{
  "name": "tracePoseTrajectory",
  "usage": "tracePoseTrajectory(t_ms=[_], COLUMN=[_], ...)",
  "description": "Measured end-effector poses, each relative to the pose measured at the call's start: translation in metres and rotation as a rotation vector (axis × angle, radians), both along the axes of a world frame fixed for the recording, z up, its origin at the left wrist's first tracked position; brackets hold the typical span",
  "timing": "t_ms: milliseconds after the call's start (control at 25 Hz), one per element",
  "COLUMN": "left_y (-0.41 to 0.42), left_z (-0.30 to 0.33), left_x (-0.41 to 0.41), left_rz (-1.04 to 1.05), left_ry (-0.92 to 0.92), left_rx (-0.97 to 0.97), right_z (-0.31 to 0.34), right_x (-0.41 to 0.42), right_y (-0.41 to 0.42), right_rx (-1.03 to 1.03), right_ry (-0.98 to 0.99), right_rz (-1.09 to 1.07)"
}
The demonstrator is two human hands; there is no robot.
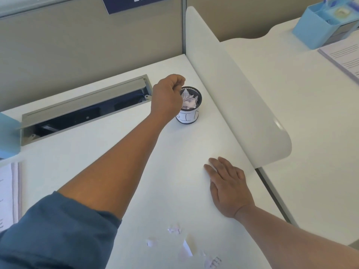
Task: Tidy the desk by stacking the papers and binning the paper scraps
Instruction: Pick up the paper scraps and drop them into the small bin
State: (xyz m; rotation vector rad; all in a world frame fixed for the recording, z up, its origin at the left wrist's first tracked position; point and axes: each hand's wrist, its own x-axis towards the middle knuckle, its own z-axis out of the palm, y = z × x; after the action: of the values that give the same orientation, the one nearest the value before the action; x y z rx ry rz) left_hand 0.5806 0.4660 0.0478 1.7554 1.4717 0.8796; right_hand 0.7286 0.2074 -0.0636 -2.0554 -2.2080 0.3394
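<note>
Torn paper scraps [186, 247] lie loose at the bottom centre of the frame on the white tabletop [97, 158]. They look light and limp, best pinched by an edge or gathered in bunches. Above centre, the left hand [168, 95] is curled over the small mesh bin [188, 105], which already holds crumpled scraps; whether it grasps one I cannot tell. The right hand [229, 188] lies flat, fingers straight. A paper stack [7, 193] sits at the left edge; a white divider [233, 90] runs right.

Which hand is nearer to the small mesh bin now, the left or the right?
The left. The left hand is at the mesh bin's rim, fingers curled above it. The right hand lies flat on the desk, well nearer the person.
</note>
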Motion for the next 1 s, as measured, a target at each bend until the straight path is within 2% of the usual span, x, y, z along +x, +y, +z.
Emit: tracePoseTrajectory(t_ms=[280, 360, 480, 600, 720, 880, 1000], left_y=[-0.062, -0.095, -0.150, -0.194, -0.232, -0.294, -0.321], left_z=[-0.021, -0.040, -0.067, -0.085, -0.090, -0.100, -0.104], left_x=[-0.031, -0.043, -0.061, -0.078, -0.091, -0.084, -0.069], left_rz=[0.091, 0.075, -0.032, -0.171, -0.350, -0.646, -0.644], left_ry=[-0.073, -0.048, 0.011, 0.123, 0.205, 0.573, 0.715], left_rx=[0.086, 0.036, -0.148, -0.247, -0.160, -0.141, -0.114], right_z=[0.000, 0.001, 0.001, 0.002, 0.006, 0.005, 0.004], right_x=[-0.001, -0.002, -0.003, -0.005, -0.008, -0.006, -0.006], right_y=[0.001, 0.001, 0.000, 0.000, 0.003, -0.002, -0.002], right_rx=[-0.001, -0.007, -0.010, -0.017, -0.037, -0.056, -0.051], right_ry=[-0.016, -0.013, -0.017, -0.015, -0.006, -0.009, -0.004], right_rz=[-0.004, -0.011, -0.025, -0.035, -0.033, -0.039, -0.044])
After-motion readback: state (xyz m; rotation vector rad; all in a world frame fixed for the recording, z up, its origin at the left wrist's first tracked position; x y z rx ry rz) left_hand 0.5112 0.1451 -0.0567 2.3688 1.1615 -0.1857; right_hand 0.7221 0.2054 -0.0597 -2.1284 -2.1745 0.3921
